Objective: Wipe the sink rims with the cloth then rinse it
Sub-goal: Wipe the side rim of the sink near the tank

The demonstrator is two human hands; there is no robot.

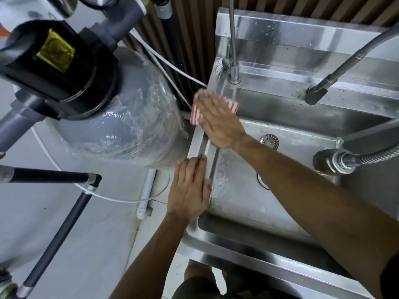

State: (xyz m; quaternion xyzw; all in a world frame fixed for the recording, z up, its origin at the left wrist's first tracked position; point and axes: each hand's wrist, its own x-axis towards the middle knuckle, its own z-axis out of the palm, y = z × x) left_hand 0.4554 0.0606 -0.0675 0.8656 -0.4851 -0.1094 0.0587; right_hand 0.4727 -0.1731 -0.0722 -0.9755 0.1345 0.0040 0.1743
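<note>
A red-and-white striped cloth (197,114) lies on the left rim of the steel sink (197,140), near its back left corner. My right hand (218,119) lies flat on the cloth with straight fingers, pressing it onto the rim; the hand covers most of the cloth and is a little blurred. My left hand (190,188) rests flat on the same rim nearer to me, fingers straight, holding nothing.
A thin tap (234,67) stands at the back left corner just beyond the cloth. A flexible hose sprayer (332,161) hangs over the basin at the right, and a drain strainer (269,141) sits in it. A plastic-wrapped grey tank (129,117) stands close against the sink's left side.
</note>
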